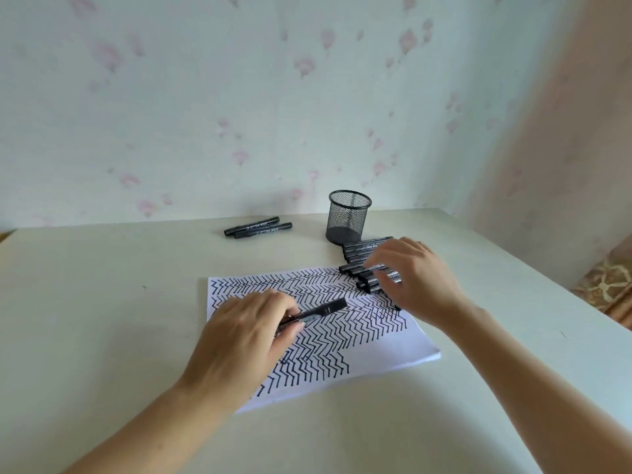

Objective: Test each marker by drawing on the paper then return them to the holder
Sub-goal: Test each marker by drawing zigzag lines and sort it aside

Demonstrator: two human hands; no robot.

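Markers lie in three groups here, and the grouping looks deliberate. One marker is held in the left hand, whose fingers curl round its barrel with the capped end pointing toward two o'clock above the paper; I judge it is kept low and level there for capping or uncapping. A row of markers sits side by side at the paper's one o'clock corner, just in front of the mesh holder, probably so each can be picked off in turn. The right hand reaches over this row with fingers bent down onto one of them; whether they pinch it already or only touch it, I cannot tell. Two more markers lie together on the counter at ten o'clock from the holder, well apart from the row, perhaps a sorted pair. Zigzag lines cover most of the paper, so testing seems far along, while the holder looks empty through its mesh.
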